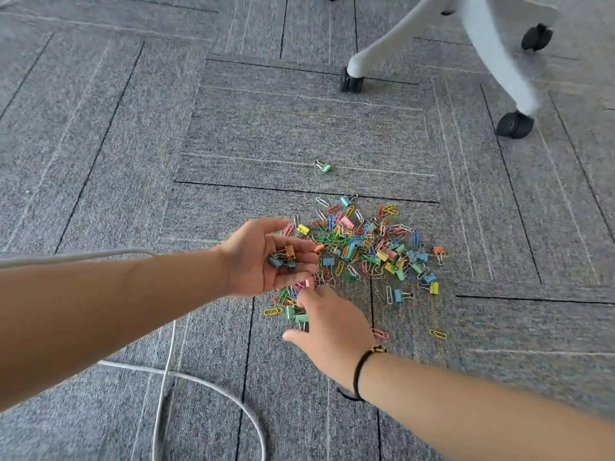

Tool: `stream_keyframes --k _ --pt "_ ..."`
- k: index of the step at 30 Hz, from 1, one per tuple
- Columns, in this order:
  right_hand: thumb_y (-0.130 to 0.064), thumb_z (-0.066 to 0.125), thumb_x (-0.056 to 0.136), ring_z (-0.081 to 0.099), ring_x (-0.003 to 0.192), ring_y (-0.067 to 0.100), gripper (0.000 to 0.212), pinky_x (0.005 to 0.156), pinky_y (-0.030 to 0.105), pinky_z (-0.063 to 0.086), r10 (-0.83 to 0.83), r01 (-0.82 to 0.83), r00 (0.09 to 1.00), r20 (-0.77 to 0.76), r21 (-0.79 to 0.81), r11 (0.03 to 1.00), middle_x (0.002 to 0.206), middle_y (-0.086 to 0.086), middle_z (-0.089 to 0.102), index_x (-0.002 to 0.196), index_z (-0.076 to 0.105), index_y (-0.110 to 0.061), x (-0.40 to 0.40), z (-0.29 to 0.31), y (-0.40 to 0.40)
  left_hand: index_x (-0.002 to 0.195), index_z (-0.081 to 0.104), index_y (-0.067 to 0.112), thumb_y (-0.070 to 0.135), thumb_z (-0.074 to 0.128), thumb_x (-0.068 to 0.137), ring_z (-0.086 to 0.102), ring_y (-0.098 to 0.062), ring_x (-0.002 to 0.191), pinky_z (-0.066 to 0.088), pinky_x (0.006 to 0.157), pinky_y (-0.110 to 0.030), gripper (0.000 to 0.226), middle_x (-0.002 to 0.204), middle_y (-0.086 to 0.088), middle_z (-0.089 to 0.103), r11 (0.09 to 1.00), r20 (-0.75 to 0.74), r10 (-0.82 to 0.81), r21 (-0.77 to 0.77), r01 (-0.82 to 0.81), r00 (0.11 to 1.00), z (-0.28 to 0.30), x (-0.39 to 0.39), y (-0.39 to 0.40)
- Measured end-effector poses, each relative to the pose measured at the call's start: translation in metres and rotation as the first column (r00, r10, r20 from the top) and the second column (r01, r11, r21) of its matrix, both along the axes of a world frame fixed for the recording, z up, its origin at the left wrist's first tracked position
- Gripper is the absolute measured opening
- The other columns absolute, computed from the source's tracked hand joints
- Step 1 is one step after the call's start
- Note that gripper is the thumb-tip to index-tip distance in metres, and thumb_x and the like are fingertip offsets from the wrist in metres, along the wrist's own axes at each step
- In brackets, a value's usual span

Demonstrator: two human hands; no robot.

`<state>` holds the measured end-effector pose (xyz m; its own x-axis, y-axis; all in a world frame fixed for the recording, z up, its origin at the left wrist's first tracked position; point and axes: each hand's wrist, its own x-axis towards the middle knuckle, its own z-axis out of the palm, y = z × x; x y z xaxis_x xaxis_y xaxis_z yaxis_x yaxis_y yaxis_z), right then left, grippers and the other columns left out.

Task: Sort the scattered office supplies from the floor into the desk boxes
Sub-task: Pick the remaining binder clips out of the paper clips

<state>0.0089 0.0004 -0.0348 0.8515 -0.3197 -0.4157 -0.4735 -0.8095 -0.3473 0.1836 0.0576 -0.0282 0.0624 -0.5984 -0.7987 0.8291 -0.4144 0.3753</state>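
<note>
A pile of coloured paper clips and binder clips (pixel 366 247) lies scattered on the grey carpet. My left hand (pixel 263 261) is palm up above the pile's left edge, and a few binder clips (pixel 283 257), orange and blue, rest in its palm on relaxed fingers. My right hand (pixel 329 324) reaches palm down over the near edge of the pile, thumb spread to the left. Its fingertips are at a pink binder clip (pixel 310 282), and green binder clips (pixel 298 314) lie just under its fingers. A lone green binder clip (pixel 323 166) lies farther away.
A white office chair base (pixel 479 44) with black castors (pixel 514 124) stands at the far right. A white cable (pixel 186 377) loops across the carpet at the near left. Stray paper clips (pixel 437 334) lie right of my right hand. No desk boxes are in view.
</note>
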Motion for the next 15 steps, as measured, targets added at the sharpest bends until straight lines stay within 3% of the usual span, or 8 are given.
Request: stream_keyframes --k 4,8,11,15 --pt "-0.03 0.059 0.098 0.063 0.092 0.024 0.019 0.081 0.042 0.056 0.048 -0.047 0.999 -0.024 0.034 0.998 0.141 0.01 0.045 0.11 0.053 -0.016 0.001 0.0 0.008 0.115 0.068 -0.005 0.042 0.043 0.102 0.071 -0.032 0.082 0.061 0.077 -0.038 0.054 0.101 -0.023 0.071 1.0 0.004 0.0 0.004 0.0 1.0 0.001 0.003 0.002" --pt "-0.016 0.052 0.099 0.06 0.079 0.02 0.008 0.074 0.037 0.056 0.051 -0.051 0.999 -0.009 0.024 0.998 0.126 0.01 0.052 0.104 0.058 -0.013 -0.002 -0.003 0.005 0.115 0.068 -0.004 0.042 0.045 0.101 0.072 -0.032 0.082 0.061 0.078 -0.038 0.053 0.101 -0.023 0.071 1.0 0.006 0.012 0.008 -0.012 1.0 0.0 0.006 0.005" --pt "-0.017 0.053 0.096 0.059 0.079 0.02 0.011 0.076 0.038 0.055 0.02 -0.02 0.999 -0.03 0.014 1.0 0.108 0.003 0.052 0.104 0.06 -0.013 -0.005 0.0 -0.003 0.115 0.067 -0.004 0.043 0.044 0.101 0.072 -0.032 0.083 0.061 0.079 -0.039 0.053 0.1 -0.023 0.072 1.0 0.011 0.01 0.011 -0.01 1.0 0.0 0.006 0.005" --pt "-0.012 0.058 0.091 0.059 0.077 0.021 0.005 0.073 0.039 0.056 -0.006 0.006 0.998 -0.067 0.005 1.0 0.102 0.0 0.049 0.096 0.059 -0.013 -0.012 0.003 -0.014 0.12 0.064 -0.004 0.044 0.041 0.101 0.071 -0.032 0.083 0.061 0.08 -0.039 0.056 0.099 -0.023 0.072 1.0 0.024 -0.004 0.014 0.004 1.0 -0.001 0.005 0.004"
